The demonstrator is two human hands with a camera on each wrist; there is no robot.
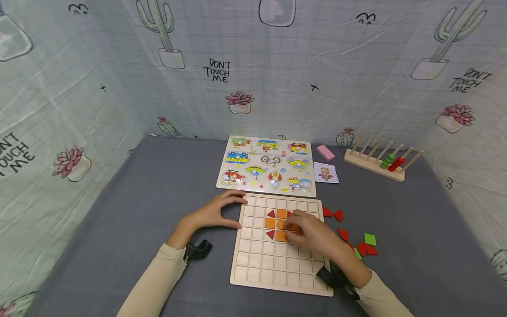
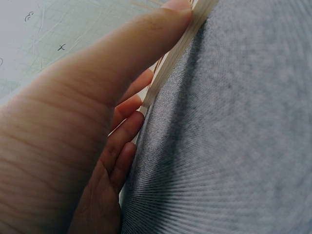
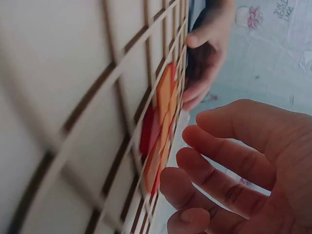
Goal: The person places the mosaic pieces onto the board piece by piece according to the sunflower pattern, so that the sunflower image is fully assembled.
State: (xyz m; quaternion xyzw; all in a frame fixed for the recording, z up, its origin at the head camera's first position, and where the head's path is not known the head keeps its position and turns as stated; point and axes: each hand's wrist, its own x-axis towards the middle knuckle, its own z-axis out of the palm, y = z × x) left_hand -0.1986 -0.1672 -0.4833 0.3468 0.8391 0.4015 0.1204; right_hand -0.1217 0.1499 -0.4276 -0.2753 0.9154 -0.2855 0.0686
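Observation:
A wooden grid board (image 1: 264, 262) lies on the grey tabletop, with orange squares (image 1: 270, 223), an orange rounded piece (image 1: 280, 224) and red triangles (image 1: 270, 234) set in its upper middle cells. My left hand (image 1: 211, 212) rests at the board's left edge, thumb and fingers spread along it; the left wrist view shows the thumb (image 2: 161, 29) against the wooden rim. Over the pieces hovers my right hand (image 1: 313, 231), covering some of them in the head view. In the right wrist view its fingers (image 3: 229, 161) are loosely bent beside the orange and red pieces, with nothing visible between them.
Loose red pieces (image 1: 343, 234) and green squares (image 1: 370, 239) lie right of the board. Behind it are a vehicle puzzle board (image 1: 259, 159), a pattern card (image 1: 333, 175), a pink block (image 1: 325, 152) and a wooden peg stand (image 1: 366, 164) with green and red beads.

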